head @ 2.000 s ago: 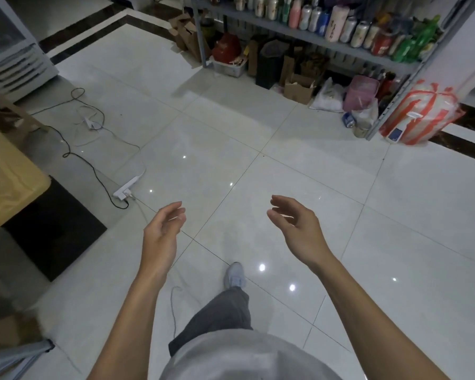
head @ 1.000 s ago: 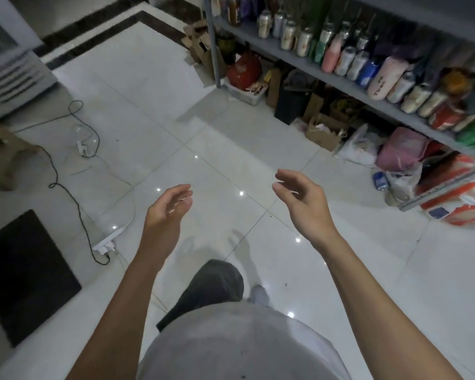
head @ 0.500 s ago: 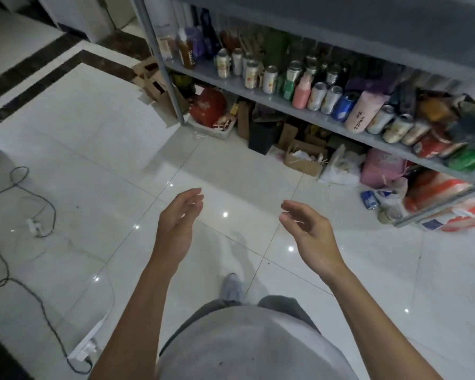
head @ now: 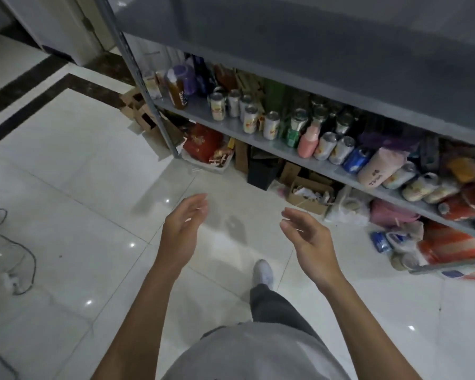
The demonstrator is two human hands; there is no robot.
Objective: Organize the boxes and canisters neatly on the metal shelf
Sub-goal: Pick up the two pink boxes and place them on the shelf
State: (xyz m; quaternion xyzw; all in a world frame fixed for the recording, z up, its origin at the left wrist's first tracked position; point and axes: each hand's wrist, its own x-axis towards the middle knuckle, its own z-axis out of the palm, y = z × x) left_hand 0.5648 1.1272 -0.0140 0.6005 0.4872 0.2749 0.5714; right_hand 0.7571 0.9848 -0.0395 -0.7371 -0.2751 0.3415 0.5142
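Observation:
A grey metal shelf [head: 200, 111] runs from the upper middle to the right edge, its lower board crowded with cans [head: 249, 118], a pink bottle [head: 309, 140], a blue can [head: 355, 160], a pink canister [head: 379, 171] and an amber bottle [head: 177, 91]. A darker upper board [head: 299, 45] overhangs them. My left hand [head: 183, 229] and my right hand [head: 309, 242] float above the floor in front of the shelf, fingers relaxed, holding nothing, palms turned toward each other.
Under the shelf lie cardboard boxes [head: 307, 192], a red box [head: 202, 142], a black bin [head: 261, 170], plastic bags [head: 348, 208] and a pink bag [head: 390, 213]. A shelf post [head: 148, 100] stands left. A cable and plug [head: 14, 272] lie on the white tiled floor at left.
I have walked toward the shelf, which now fills the upper right much closer. Both hands stayed raised and empty. The table and mat on the left have left view.

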